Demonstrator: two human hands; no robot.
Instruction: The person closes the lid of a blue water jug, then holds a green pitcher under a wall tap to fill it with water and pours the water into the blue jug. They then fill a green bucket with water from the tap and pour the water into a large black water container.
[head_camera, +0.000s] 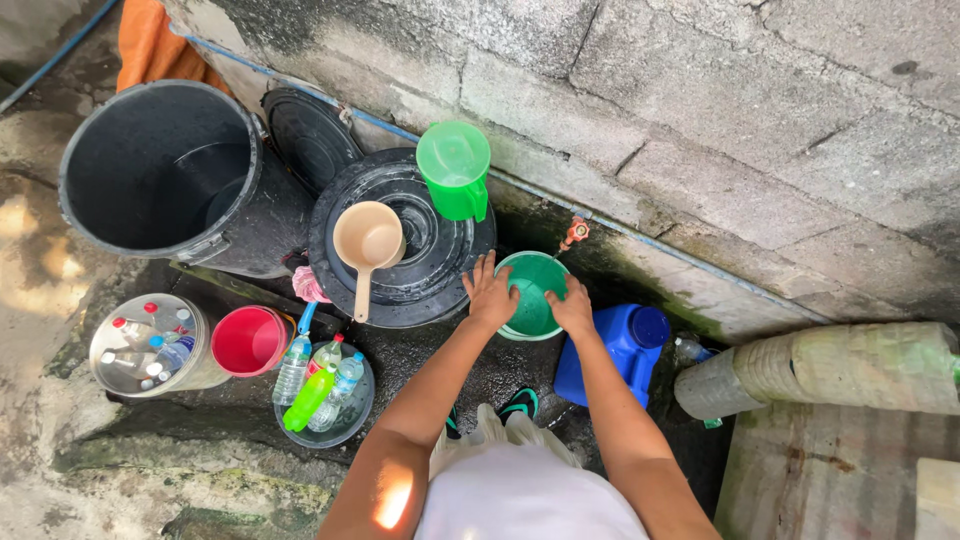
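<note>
Green bucket (533, 290) stands upright on the wet ground, mouth up toward the camera, right under the orange tap (575, 232) on the block wall (700, 90). Round, so no long axis in plan; its axis runs vertical. Sits between the black lidded drum (420, 270) and the blue jerrycan (615, 350), just beside both.

Left hand (490, 295) grips the near-left rim, fingers spread and curled over the edge, forearm reaching up from lower left. Right hand (572, 305) clamped on the near-right rim, fingers bent over it, forearm coming up from lower right. Both arms extended, elbows slightly out, converging on the bucket.

On the drum lid: tan dipper (367, 245) with handle pointing toward the person, green jug (455, 168) upright. Open black barrel (165, 170) at left. Red bucket (250, 340), clear container of bottles (150, 345) and a basin of plastic bottles (322, 395) near lower left
</note>
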